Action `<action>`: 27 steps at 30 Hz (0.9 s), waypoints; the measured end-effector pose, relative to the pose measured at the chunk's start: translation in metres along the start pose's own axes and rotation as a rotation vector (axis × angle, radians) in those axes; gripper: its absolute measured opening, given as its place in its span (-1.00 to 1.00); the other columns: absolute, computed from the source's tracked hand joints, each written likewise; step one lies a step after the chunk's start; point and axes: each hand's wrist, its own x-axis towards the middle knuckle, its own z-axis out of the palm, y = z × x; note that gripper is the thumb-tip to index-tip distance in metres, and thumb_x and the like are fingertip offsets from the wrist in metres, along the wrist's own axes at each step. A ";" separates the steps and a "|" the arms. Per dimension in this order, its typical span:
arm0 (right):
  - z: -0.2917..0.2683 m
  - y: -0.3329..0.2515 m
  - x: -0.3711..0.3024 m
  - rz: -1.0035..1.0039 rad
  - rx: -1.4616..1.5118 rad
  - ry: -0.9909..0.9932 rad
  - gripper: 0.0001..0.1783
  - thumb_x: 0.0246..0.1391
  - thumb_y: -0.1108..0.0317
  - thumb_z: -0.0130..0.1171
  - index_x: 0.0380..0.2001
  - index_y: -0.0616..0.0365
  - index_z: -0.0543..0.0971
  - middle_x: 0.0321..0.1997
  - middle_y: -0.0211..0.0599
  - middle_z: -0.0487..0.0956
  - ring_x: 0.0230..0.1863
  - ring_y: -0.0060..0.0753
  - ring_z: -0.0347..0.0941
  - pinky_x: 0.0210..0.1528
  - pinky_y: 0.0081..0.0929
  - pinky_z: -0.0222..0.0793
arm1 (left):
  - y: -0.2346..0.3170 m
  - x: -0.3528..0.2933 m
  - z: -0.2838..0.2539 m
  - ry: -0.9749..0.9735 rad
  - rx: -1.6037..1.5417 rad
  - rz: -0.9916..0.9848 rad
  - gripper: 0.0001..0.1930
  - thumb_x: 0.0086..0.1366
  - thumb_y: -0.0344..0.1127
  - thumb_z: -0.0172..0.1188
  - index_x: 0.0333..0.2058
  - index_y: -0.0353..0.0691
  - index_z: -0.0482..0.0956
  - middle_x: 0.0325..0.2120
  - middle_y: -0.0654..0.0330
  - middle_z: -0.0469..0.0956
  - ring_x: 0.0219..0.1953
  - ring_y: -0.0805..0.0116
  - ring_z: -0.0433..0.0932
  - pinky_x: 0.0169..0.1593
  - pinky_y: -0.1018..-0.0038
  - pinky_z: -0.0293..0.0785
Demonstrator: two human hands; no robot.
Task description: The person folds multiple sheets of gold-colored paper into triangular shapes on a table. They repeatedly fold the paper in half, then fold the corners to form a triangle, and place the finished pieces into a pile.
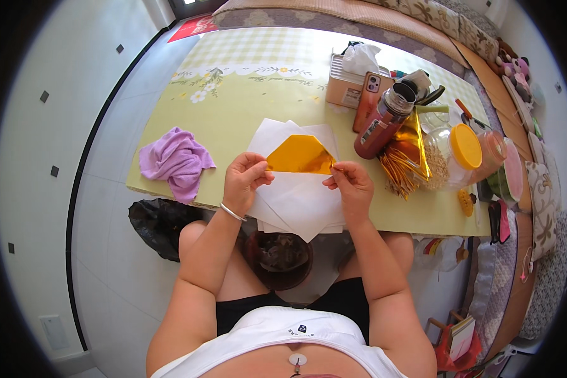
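A folded sheet of shiny gold paper (301, 155), its top corners slanted in, is stretched between my two hands over the table's near edge. My left hand (246, 174) pinches its lower left corner between thumb and fingers; a silver bangle circles that wrist. At the lower right corner, my right hand (351, 184) pinches the same paper. Beneath it lies a loose stack of white paper sheets (299, 198), turned at different angles and reaching over the table edge.
A lilac cloth (177, 162) lies left on the table (246, 113). To the right stand a maroon thermos (381, 129), a tissue box (344, 82), a phone (370, 101), folded gold papers (402, 167) and a yellow-lidded jar (465, 146). Below are a dark bin (277, 277) and a black bag (160, 227).
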 end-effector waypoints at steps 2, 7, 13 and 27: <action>0.000 -0.006 -0.001 0.015 -0.011 -0.016 -0.89 0.25 0.53 0.20 -0.17 0.23 0.59 -0.30 -0.34 0.64 -0.38 -0.46 0.65 -0.37 -0.62 0.52 | 0.000 0.000 -0.002 0.008 -0.023 0.001 -0.96 0.34 -0.49 0.21 -0.25 -0.24 0.55 -0.42 0.17 0.64 -0.48 0.39 0.66 -0.39 0.52 0.60; 0.000 -0.007 0.000 0.074 -0.003 -0.010 -0.84 0.26 0.50 0.20 -0.12 0.29 0.59 -0.27 -0.29 0.65 -0.36 -0.41 0.67 -0.35 -0.62 0.54 | -0.003 0.001 -0.009 0.000 0.087 0.063 -0.91 0.36 -0.47 0.21 -0.18 -0.28 0.59 -0.39 0.17 0.66 -0.49 0.39 0.66 -0.41 0.55 0.60; -0.001 -0.020 0.007 0.292 -0.055 -0.048 -0.82 0.25 0.43 0.24 -0.14 0.30 0.60 -0.31 -0.30 0.65 -0.42 -0.45 0.66 -0.41 -0.65 0.51 | 0.008 -0.002 -0.008 0.008 0.181 0.081 -0.84 0.33 -0.50 0.23 -0.13 -0.37 0.62 -0.38 0.09 0.69 -0.44 0.32 0.71 -0.36 0.51 0.66; 0.000 -0.026 -0.001 0.103 -0.273 -0.143 -0.89 0.28 0.44 0.18 -0.28 0.25 0.63 -0.52 -0.41 0.60 -0.55 -0.64 0.58 -0.52 -0.70 0.41 | 0.000 -0.006 -0.010 0.007 0.322 0.134 -0.91 0.28 -0.56 0.25 -0.24 -0.39 0.65 -0.40 0.10 0.68 -0.40 0.33 0.71 -0.30 0.52 0.64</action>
